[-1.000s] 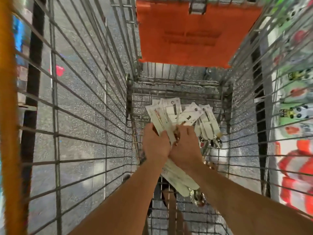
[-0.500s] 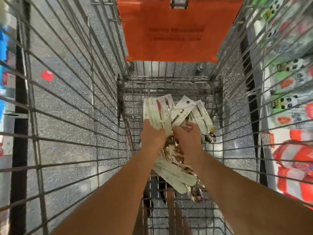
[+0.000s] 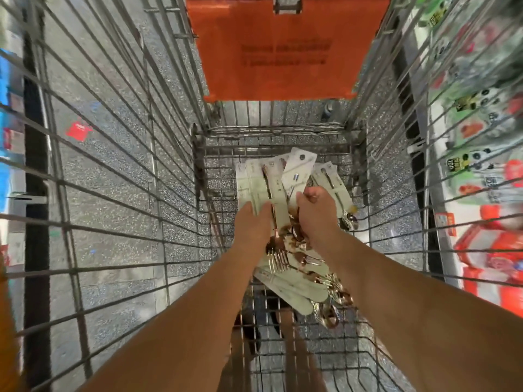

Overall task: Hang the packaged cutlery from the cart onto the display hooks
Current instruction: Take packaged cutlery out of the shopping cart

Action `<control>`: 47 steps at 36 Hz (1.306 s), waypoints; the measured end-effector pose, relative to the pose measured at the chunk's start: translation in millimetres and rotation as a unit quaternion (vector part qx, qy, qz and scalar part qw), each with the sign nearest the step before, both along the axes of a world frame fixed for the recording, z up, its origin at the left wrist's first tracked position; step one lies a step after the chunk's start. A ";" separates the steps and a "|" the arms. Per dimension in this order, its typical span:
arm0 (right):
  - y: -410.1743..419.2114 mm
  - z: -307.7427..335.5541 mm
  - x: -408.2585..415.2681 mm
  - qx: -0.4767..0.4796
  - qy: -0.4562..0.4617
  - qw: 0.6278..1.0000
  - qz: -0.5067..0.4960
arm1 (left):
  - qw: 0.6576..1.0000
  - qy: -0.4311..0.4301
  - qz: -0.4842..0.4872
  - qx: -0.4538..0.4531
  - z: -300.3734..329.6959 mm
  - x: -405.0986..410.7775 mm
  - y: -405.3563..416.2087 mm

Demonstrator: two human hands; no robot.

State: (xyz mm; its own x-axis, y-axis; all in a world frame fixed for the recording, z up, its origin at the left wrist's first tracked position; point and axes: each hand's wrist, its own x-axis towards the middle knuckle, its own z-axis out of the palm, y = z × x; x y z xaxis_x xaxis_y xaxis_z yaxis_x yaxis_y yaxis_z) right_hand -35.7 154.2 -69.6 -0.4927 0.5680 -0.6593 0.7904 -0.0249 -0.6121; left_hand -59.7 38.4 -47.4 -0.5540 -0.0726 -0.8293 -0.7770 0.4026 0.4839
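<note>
A bundle of packaged cutlery (image 3: pixel 271 185) is held low inside the wire cart (image 3: pixel 175 154), white backing cards fanned upward and copper-toned forks and spoons pointing down. More carded pieces (image 3: pixel 294 290) are spread beneath on the cart's mesh floor, overlapping at angles. The bundle is gripped from both sides.

Both arms are reached down into the cart (image 3: pixel 181 154). The packaged cutlery (image 3: pixel 271 188) is bunched at the cart's bottom, toward its far end. The left hand (image 3: pixel 253 222) is set on the bunch's left part, the right hand (image 3: pixel 317 210) on its right part, the two close together. More packs (image 3: pixel 294 290) are laid nearer, between the forearms. A flap (image 3: pixel 283 46) is hung on the far wall. Shelved goods (image 3: pixel 481 165) are seen beyond the right wall.
</note>
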 end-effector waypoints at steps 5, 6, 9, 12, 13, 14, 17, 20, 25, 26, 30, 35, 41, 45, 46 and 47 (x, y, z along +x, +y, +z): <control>3.0 27.2 0.7 -0.024 0.004 0.999 0.030 | 0.999 -0.006 0.023 0.027 24.4 -3.3 -5.9; 4.6 33.6 0.6 -0.031 0.010 0.999 0.038 | 0.999 -0.006 0.029 0.034 32.7 -4.5 -6.1; 8.8 58.9 -3.0 -0.060 0.025 0.997 0.039 | 0.998 0.008 0.041 0.051 60.8 -10.7 -6.2; 11.4 86.2 -9.3 -0.104 0.007 0.994 0.029 | 0.997 0.017 0.024 0.071 84.5 -15.9 -7.6; 11.4 95.4 -10.8 -0.129 0.002 0.991 0.019 | 0.997 0.023 0.021 0.073 92.2 -16.4 -8.4; 11.6 103.0 -11.8 -0.152 0.001 0.988 0.010 | 0.997 0.037 0.016 0.072 99.2 -16.2 -8.7; 11.5 127.1 -9.7 -0.192 0.014 0.980 0.043 | 0.993 0.079 -0.003 0.091 115.5 -11.6 -7.4; 7.8 164.3 -5.3 -0.193 0.041 0.978 0.064 | 0.990 0.106 -0.013 0.088 138.9 -7.8 -5.2; 6.3 205.4 3.7 -0.210 0.077 0.971 0.082 | 0.984 0.108 -0.006 0.141 191.0 4.4 -12.3; 5.4 213.2 6.2 -0.208 0.084 0.971 0.081 | 0.982 0.110 -0.002 0.155 199.7 7.9 -15.5; -5.1 247.3 21.3 -0.220 0.117 0.963 0.107 | 0.976 0.125 -0.004 0.180 235.8 23.6 -31.2; -26.6 284.6 42.5 -0.193 0.131 0.960 0.153 | 0.974 0.113 -0.007 0.197 273.8 41.9 -55.2; -50.4 294.5 58.4 -0.142 0.138 0.968 0.151 | 0.966 0.108 0.040 0.231 303.9 67.9 -94.6; -87.8 352.4 78.0 -0.159 0.174 0.959 0.157 | 0.957 0.140 0.063 0.246 320.5 81.0 -121.6; -94.4 359.1 80.2 -0.163 0.179 0.958 0.157 | 0.954 0.148 0.068 0.251 325.2 83.7 -129.2; -101.6 366.8 81.7 -0.175 0.189 0.952 0.167 | 0.951 0.158 0.072 0.257 332.7 86.8 -136.9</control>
